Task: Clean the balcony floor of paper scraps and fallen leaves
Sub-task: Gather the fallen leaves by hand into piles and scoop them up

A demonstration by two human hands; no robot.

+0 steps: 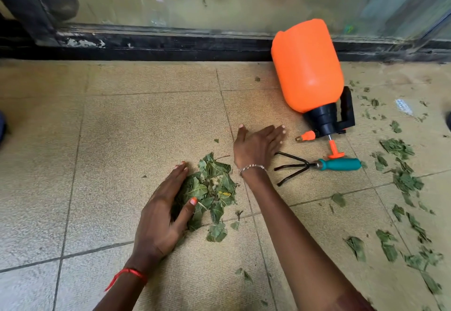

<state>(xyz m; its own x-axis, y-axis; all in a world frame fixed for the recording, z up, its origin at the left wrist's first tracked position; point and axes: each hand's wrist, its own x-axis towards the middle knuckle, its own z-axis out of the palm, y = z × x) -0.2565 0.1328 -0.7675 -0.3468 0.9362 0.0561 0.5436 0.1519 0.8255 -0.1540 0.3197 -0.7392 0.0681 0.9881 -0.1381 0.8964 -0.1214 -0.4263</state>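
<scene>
A heap of green leaves (211, 190) lies on the beige tiled floor (122, 139) in the middle of the view. My left hand (166, 210) rests against the heap's left side, fingers straight, thumb laid on the leaves. My right hand (256, 146) lies flat on the floor just beyond and right of the heap, fingers straight and holding nothing. More leaf scraps (405, 181) are strewn along the right side of the floor. A small white paper scrap (404, 107) lies at the far right.
An orange spray bottle (308, 66) with a black pump head lies on its side at the back right. A hand rake with a teal handle (339, 164) lies right of my right hand. A glass panel in a dark frame (170, 44) bounds the floor at the back.
</scene>
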